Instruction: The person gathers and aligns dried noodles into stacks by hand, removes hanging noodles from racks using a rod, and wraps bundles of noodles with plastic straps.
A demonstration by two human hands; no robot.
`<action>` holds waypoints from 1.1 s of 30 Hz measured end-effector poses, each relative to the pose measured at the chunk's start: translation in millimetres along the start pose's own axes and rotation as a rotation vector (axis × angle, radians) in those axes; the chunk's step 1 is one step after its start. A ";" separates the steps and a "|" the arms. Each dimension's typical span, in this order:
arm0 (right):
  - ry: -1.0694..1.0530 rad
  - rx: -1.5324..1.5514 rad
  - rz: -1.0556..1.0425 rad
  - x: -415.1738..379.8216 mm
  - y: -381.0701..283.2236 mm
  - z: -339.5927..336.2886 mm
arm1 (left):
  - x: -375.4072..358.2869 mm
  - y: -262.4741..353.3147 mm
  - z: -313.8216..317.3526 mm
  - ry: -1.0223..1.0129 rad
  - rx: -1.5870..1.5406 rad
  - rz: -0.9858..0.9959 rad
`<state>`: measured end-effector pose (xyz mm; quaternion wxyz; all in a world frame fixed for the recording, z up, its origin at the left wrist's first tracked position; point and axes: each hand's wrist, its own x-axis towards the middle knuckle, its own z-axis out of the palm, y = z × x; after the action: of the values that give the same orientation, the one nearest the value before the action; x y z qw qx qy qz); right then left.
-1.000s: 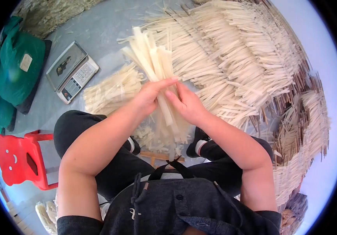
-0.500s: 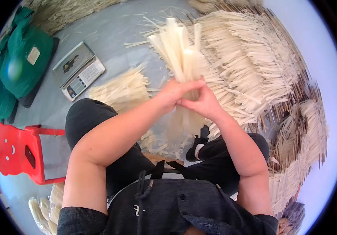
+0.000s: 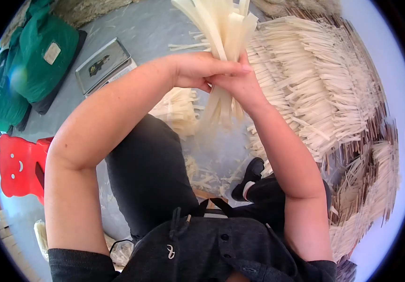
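Observation:
A bundle of pale, flat strips (image 3: 233, 35) stands upright between my hands, its upper ends fanned out and its lower ends hanging blurred beneath them. My left hand (image 3: 200, 69) is wrapped round the bundle from the left, its fingers reaching across the front. From the right, my right hand (image 3: 240, 84) closes on the same bundle, and the two hands touch and overlap. Some fingertips are hidden behind the strips. Below my left forearm lies a smaller pile of pale strips (image 3: 179, 110) on the grey floor.
Large layered heaps of strips (image 3: 306, 84) fill the right side. A scale (image 3: 103, 66) lies at the upper left, beside green bags (image 3: 42, 56). A red chair (image 3: 21, 164) with a smiling face stands at the left. A black shoe (image 3: 249, 178) rests below the hands.
Both hands and the bundle have moved up in the view. The left arm is raised higher and now covers part of the scale. My left knee has shifted right.

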<state>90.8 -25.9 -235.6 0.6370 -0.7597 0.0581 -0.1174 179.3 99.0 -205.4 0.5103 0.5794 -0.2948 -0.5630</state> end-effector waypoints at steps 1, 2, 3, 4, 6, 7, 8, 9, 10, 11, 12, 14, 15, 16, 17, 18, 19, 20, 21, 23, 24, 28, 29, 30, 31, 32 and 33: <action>-0.006 0.003 0.006 7.4 7.2 4.0 | 0.8 -5.3 -10.8 -0.009 -0.001 -0.009; 0.015 -0.018 -0.015 14.5 16.9 7.6 | 2.2 -12.4 -22.7 -0.005 -0.010 -0.012; 0.037 -0.038 -0.032 20.1 28.5 10.7 | 4.5 -22.3 -34.9 -0.001 0.044 -0.024; 0.030 -0.037 -0.016 23.4 40.8 11.7 | 6.1 -35.3 -46.7 0.000 0.095 -0.040; -0.014 -0.129 -0.014 30.2 65.6 7.6 | 7.6 -78.0 -73.7 0.060 0.058 -0.079; -0.024 -0.126 -0.004 33.0 79.2 3.9 | 8.7 -103.6 -87.0 0.119 0.036 -0.115; -0.063 -0.205 0.094 33.2 93.5 -1.2 | 11.4 -130.6 -96.8 0.191 0.001 -0.197; -0.102 -0.285 0.193 32.6 106.5 -3.1 | 15.0 -158.9 -100.4 0.404 0.104 -0.295; -0.113 -0.284 0.205 32.6 117.6 -1.7 | 23.8 -192.0 -102.9 0.614 0.264 -0.433; -0.157 -0.358 0.200 32.5 127.4 0.2 | 25.8 -217.2 -103.3 0.647 0.420 -0.488; -0.203 -0.432 0.195 34.2 135.9 2.9 | 26.2 -241.6 -104.3 0.675 0.575 -0.543; -0.270 -0.456 0.212 39.9 149.0 14.6 | 31.3 -302.3 -111.4 0.740 0.559 -0.487; -0.321 -0.480 0.220 41.8 155.2 20.8 | 29.0 -309.2 -111.7 0.802 0.557 -0.419; -0.330 -0.479 0.230 44.3 161.2 27.5 | 23.8 -314.5 -116.8 0.799 0.547 -0.429; -0.370 -0.537 0.259 47.1 167.3 34.9 | 15.9 -318.8 -123.1 0.811 0.128 -0.344; -0.409 -0.593 0.283 49.7 172.9 40.2 | 8.1 -318.2 -127.7 0.806 -0.287 -0.249; -0.417 -0.588 0.285 50.4 181.4 43.3 | 1.2 -328.3 -130.8 0.812 -0.291 -0.256; -0.524 -0.722 0.294 48.0 193.2 45.5 | -6.9 -341.8 -129.8 0.933 -0.699 -0.070; -0.630 -0.855 0.300 44.6 204.5 47.2 | -12.7 -351.1 -128.4 1.030 -1.106 0.133; -0.730 -0.943 0.261 32.8 226.6 45.3 | -22.9 -340.1 -124.5 1.056 -1.049 0.161; -0.825 -1.038 0.218 27.8 232.7 44.8 | -26.6 -329.6 -120.7 1.071 -0.992 0.193; -0.836 -1.144 0.166 28.3 232.5 47.4 | -24.1 -288.1 -115.4 1.119 -0.704 0.060; -0.848 -1.182 0.135 29.6 232.2 48.0 | -24.0 -286.8 -117.1 1.108 -0.694 0.061; -0.859 -1.221 0.102 30.5 231.5 48.8 | -24.2 -286.1 -117.9 1.099 -0.684 0.062; -0.858 -1.222 0.100 30.5 229.2 51.5 | -24.6 -285.4 -117.1 1.100 -0.684 0.065; -0.896 -1.285 0.113 29.4 225.9 55.4 | -24.8 -285.4 -114.1 1.035 -0.575 0.065; -0.936 -1.348 0.126 29.0 223.3 58.0 | -24.2 -284.3 -111.0 0.971 -0.469 0.064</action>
<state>147.1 -18.1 -461.1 0.0081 -0.9448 -0.1127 0.3075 214.2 236.9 -476.5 0.7205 0.6342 0.0909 -0.2651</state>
